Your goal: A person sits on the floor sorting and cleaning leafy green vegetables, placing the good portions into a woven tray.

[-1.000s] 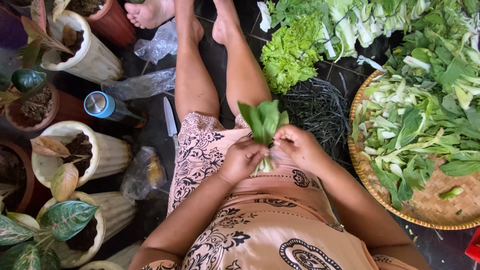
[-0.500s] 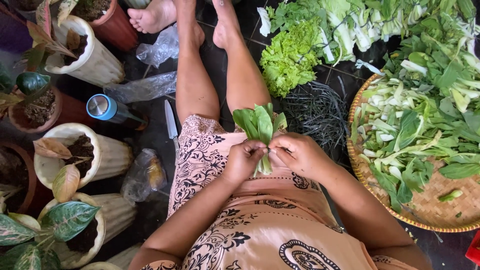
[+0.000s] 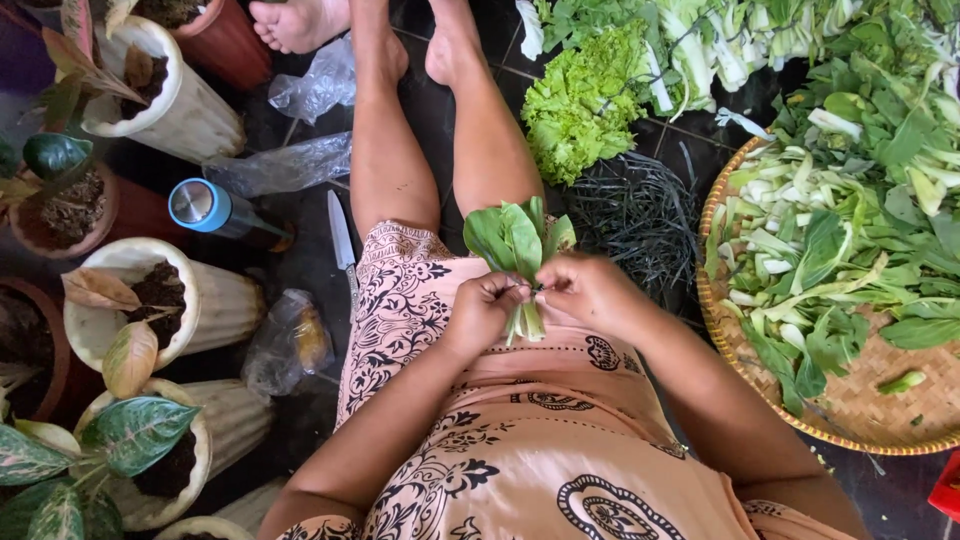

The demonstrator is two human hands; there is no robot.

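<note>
Looking down from the head camera, I see both hands meeting over the lap, above a pink patterned skirt (image 3: 400, 310). My left hand (image 3: 485, 312) and right hand (image 3: 590, 290) are both closed on a small bundle of leafy greens (image 3: 515, 245), fingers pinched together around the pale stems at its lower end; the leaves fan upward past the knuckles, toward the knees. The bundle is held upright over the skirt's upper edge, just clear of the right thigh. I cannot tell whether anything is wound around the stems, since the fingers cover that spot. On the dark floor (image 3: 310, 260), left of the left thigh, lies a knife (image 3: 342, 240), blade pointing away from the body. Further left lies a blue-capped bottle (image 3: 215, 212) on its side, with crumpled clear plastic bags (image 3: 290, 165) near it. White ribbed plant pots (image 3: 180, 110) with soil line the floor's left edge. At the right edge sits a round woven tray (image 3: 860, 400), loaded with loose cut greens. Beyond the feet, at the top edge, rests a frilly lettuce head (image 3: 580, 105), and a heap of dark thin strands (image 3: 635, 215) lies just beside the right knee.
</note>
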